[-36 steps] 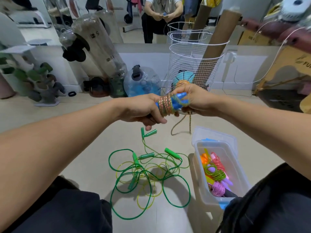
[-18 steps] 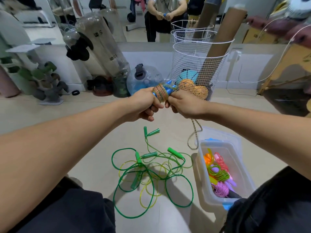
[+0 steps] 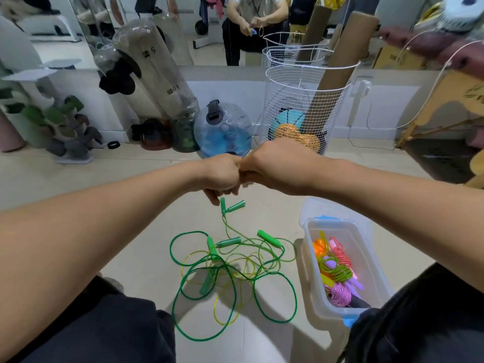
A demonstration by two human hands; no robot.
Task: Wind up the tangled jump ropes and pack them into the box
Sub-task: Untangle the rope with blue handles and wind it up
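Both fists, left hand and right hand, now press together mid-frame, hiding the wound rope, probably finishing the wrap before the box.

"5" on clear tall bottle

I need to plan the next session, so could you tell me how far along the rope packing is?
Roughly midway, I would say. Done: several wound ropes, orange, pink, green and purple, lie in the clear box. In hand: the left hand and right hand are pressed together in fists; whatever they hold is hidden. Left: the tangled green ropes are loose on the floor.
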